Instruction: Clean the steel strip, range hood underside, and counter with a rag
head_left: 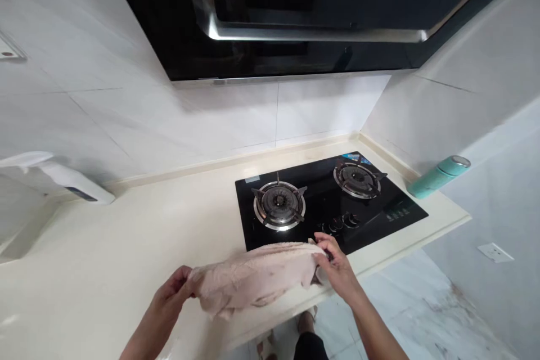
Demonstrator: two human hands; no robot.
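A damp-looking, pale pinkish cloth (257,277) is stretched between my two hands over the front of the counter. My left hand (172,288) pinches its left end. At the other end, the fingers of my right hand (335,264) grip the cloth's upper right corner, close to the stove's front edge. The cloth sags in folds along its lower side. Behind it lies the black two-burner gas stove (314,211), with a left burner (279,202) and a right burner (358,179).
A black range hood (287,56) hangs low above the stove. On the counter's right end stands a turquoise bottle (439,176). A white faucet-like fixture (76,180) is at the left on the cream counter (181,211). A wall socket (495,252) shows at right.
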